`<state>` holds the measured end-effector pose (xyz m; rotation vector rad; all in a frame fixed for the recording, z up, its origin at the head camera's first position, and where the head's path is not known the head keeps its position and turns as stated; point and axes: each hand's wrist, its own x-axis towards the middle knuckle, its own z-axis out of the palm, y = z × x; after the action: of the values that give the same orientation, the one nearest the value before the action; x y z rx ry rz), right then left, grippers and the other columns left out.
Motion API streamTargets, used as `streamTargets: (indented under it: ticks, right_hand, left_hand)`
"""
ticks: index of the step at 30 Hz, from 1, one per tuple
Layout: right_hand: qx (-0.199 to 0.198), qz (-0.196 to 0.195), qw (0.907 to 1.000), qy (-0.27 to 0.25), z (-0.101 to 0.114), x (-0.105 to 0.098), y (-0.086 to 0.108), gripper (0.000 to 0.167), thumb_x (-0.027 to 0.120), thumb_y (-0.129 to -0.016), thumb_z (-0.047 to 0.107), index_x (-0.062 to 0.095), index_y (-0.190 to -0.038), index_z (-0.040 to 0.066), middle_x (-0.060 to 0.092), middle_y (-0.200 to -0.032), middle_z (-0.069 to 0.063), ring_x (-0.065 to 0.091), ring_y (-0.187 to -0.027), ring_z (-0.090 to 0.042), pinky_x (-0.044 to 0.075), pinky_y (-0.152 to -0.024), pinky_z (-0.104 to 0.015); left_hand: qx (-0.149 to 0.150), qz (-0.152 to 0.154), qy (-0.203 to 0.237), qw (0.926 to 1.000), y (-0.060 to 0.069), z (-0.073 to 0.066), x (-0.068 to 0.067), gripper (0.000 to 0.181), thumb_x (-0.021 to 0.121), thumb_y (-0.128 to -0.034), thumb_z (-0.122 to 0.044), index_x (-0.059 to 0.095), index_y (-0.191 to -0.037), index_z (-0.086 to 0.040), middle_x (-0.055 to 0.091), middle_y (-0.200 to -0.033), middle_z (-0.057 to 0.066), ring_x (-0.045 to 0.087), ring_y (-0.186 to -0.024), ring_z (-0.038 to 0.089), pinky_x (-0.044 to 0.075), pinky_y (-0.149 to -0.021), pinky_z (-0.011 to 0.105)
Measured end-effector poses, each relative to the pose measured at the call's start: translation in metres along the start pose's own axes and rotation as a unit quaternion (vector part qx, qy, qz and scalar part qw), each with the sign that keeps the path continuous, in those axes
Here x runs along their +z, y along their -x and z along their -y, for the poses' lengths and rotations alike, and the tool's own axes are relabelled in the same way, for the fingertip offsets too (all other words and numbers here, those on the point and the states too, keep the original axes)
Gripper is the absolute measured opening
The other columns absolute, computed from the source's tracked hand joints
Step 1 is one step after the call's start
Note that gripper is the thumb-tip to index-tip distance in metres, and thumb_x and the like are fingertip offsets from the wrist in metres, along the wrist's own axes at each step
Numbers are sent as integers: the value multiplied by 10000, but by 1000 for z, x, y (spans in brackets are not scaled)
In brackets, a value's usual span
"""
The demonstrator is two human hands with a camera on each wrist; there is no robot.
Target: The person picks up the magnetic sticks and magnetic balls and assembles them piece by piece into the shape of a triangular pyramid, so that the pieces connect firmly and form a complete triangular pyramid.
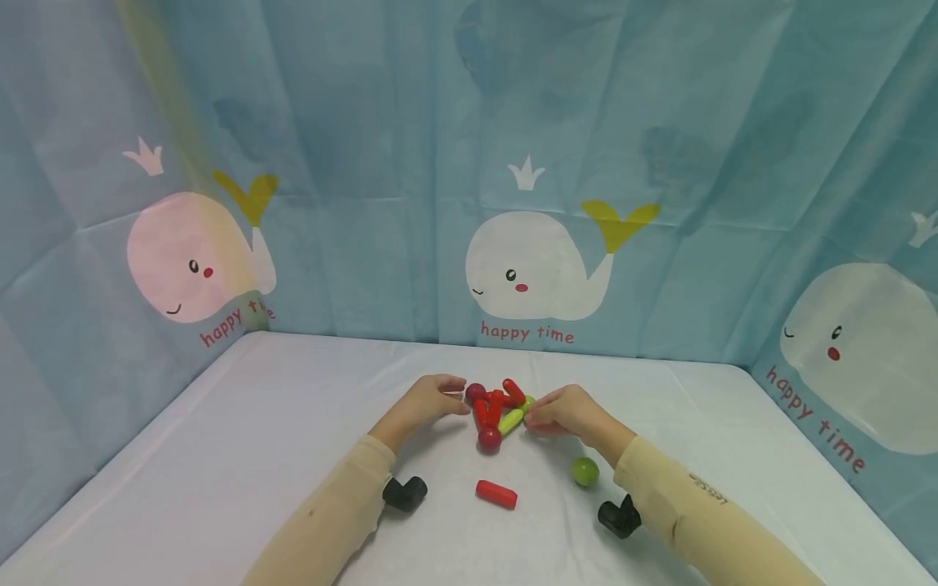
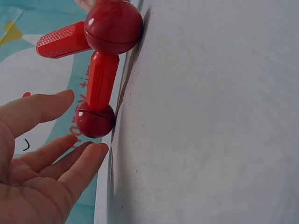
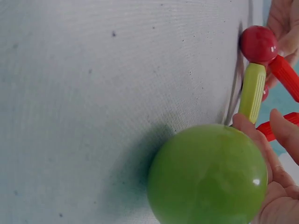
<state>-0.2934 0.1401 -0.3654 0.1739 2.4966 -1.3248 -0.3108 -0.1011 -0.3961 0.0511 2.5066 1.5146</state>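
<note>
A cluster of toy rods and balls stands on the white table. It has a dark red ball [image 1: 489,440] in front, another red ball [image 2: 95,120] at its left, ribbed red rods [image 1: 495,408], a yellow-green rod [image 3: 252,93] and a partly hidden green ball [image 1: 528,402]. My left hand [image 1: 431,399] is beside the left red ball, its thumb and fingers spread apart. At the other side, my right hand [image 1: 563,410] has its fingertips by the yellow-green rod's end, partly covering the green ball. Its thumb stands apart; contact with the ball is hidden.
A loose red rod [image 1: 497,494] lies in front of the cluster. One loose green ball [image 3: 208,175] sits near my right wrist. Black wrist devices [image 1: 405,494] show on both sleeves. Behind the table [image 1: 308,423] hangs a blue whale-print curtain [image 1: 352,260].
</note>
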Motion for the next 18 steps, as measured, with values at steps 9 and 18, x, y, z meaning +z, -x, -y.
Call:
streamTargets:
  ticks: [9,18]
  right_hand:
    - [-10,42,10000,-61,-1,-4,-6,198,785,-849,192,763,-985,49,769,-860,-39,718,-799,-164,582,-752,-247]
    - [153,212,9985,-490,0,-7,-16,247,732,-891,119,718,-1091,-26,749,-997,-122,735,-845,-180,592,-798,-271]
  left_hand:
    - [199,185,-114,9996,-8,-3,-1,448,705,-893,-165,633,-1335,-170,586,-1417,104,505,-1346,324,446,-1088,520]
    - [100,118,-621,9980,2,-11,0,257,741,-854,-84,749,-1109,-118,729,-1153,72,632,-1119,232,506,-1013,445]
